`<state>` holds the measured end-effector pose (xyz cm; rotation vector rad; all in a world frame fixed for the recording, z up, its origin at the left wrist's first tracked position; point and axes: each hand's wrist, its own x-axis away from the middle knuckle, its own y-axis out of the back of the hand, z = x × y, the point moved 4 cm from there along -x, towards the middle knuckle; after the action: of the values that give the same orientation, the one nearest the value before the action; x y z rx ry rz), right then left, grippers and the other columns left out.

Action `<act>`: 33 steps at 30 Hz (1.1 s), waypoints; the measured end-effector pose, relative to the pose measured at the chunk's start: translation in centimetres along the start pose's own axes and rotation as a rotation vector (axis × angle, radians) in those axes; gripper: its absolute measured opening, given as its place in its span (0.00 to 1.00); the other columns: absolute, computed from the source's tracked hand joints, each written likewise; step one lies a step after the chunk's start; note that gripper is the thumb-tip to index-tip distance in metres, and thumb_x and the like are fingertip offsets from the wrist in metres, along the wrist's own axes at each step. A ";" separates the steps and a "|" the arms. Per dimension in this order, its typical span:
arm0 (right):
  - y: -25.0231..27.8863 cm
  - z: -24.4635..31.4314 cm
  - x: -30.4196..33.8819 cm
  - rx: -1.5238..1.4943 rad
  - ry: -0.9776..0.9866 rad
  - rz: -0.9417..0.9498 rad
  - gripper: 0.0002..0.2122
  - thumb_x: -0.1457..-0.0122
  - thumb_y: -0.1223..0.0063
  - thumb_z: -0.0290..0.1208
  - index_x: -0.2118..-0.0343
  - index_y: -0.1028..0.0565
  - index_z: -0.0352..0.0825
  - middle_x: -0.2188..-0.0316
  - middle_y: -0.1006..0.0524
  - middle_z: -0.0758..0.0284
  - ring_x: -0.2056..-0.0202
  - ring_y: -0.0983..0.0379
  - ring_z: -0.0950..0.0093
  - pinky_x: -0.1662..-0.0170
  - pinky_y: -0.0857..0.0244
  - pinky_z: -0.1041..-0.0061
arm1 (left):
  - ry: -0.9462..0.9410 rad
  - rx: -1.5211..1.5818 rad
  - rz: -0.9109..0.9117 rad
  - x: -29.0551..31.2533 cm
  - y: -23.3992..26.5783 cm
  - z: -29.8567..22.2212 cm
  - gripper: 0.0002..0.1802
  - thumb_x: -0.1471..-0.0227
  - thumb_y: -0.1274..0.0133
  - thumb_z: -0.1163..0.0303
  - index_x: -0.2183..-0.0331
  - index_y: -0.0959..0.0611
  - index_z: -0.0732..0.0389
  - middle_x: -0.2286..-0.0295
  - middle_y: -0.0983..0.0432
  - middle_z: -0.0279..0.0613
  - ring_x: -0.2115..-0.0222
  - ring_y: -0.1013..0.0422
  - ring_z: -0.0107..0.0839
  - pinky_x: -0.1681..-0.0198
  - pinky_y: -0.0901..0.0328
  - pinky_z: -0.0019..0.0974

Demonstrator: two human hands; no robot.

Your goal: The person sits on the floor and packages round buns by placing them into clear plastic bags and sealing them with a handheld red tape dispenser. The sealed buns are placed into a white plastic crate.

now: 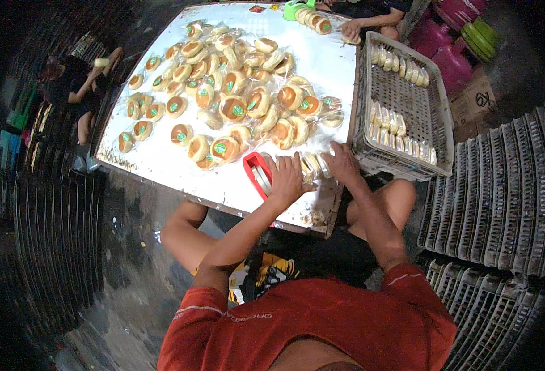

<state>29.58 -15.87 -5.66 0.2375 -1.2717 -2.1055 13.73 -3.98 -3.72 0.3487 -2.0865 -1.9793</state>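
Note:
At the near right corner of the white table, a short row of plastic-wrapped buns stands on edge between my hands. My left hand presses on the row's left end, fingers bent over it. My right hand closes on the right end, its fingertips partly hidden. Right beside my left hand sits a red tape dispenser with a pale roll. A large heap of round wrapped buns, brown-topped with green labels, spreads beyond my hands.
A grey plastic crate with rows of wrapped buns adjoins the white table on the right. Across it, another person's hand is near a bun row and a green dispenser. Stacked crates and pink gas cylinders stand right.

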 end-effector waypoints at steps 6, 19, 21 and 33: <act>1.9 3.6 0.8 0.343 0.705 0.170 0.46 0.59 0.31 0.49 0.36 0.41 0.43 0.44 0.33 0.59 0.44 0.36 0.55 0.44 0.36 0.57 | -0.013 -0.020 0.088 -1.7 0.3 0.0 0.61 0.65 0.44 0.25 0.44 0.34 0.68 0.56 0.28 0.52 0.50 0.32 0.49 0.43 0.55 0.76; 27.7 -7.6 -0.5 0.234 0.426 -0.328 0.37 0.61 0.30 0.35 0.43 0.32 0.39 0.47 0.30 0.58 0.44 0.36 0.57 0.39 0.43 0.60 | -0.557 0.384 -0.277 -20.4 13.6 -16.6 0.45 0.63 0.34 0.46 0.49 0.30 0.65 0.59 0.32 0.52 0.53 0.36 0.49 0.51 0.42 0.58; 31.0 -12.4 -3.2 0.296 0.358 -0.324 0.38 0.61 0.30 0.32 0.43 0.33 0.38 0.45 0.32 0.59 0.42 0.39 0.56 0.38 0.43 0.62 | -0.610 0.360 -0.314 -26.8 12.3 -23.0 0.47 0.63 0.36 0.38 0.52 0.30 0.65 0.56 0.32 0.52 0.50 0.36 0.48 0.46 0.46 0.60; 24.2 -33.9 -14.6 -0.029 -0.113 0.000 0.29 0.40 0.49 0.53 0.44 0.29 0.35 0.44 0.30 0.52 0.42 0.34 0.56 0.39 0.43 0.61 | -0.488 0.226 0.176 -35.7 -5.2 -34.4 0.59 0.65 0.37 0.33 0.40 0.36 0.61 0.45 0.36 0.54 0.40 0.43 0.52 0.43 0.65 0.84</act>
<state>67.28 -38.87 -5.14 0.1072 -1.3048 -2.1616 58.90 -24.58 -7.66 -0.3073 -2.5339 -1.8639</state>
